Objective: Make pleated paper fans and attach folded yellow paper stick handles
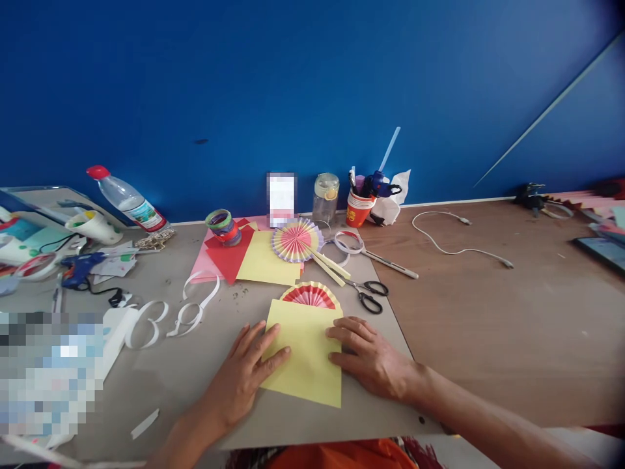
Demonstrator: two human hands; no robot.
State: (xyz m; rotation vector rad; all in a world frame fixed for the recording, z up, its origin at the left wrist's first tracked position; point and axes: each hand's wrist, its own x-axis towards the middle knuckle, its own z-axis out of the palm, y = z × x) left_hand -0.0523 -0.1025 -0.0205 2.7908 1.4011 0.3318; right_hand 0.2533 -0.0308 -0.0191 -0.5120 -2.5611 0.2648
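Observation:
A yellow paper sheet (305, 355) lies on the grey board (195, 365) in front of me. My left hand (244, 378) rests flat on its left edge, fingers stretched out. My right hand (366, 358) lies flat on its right edge, fingers spread. Just behind the sheet, partly under it, sits a folded red-and-yellow paper fan (310, 294). A round pink-and-yellow paper rosette (296, 240) with yellow stick handles lies further back.
Black-handled scissors (371, 294) lie right of the fan. Red and yellow sheets (244, 260), tape rolls (222, 227), white paper strips (190, 306), a glue gun (78, 268), a water bottle (127, 198), a jar (325, 195), a cup of pens (360, 202) and a white cable (454, 247) surround them.

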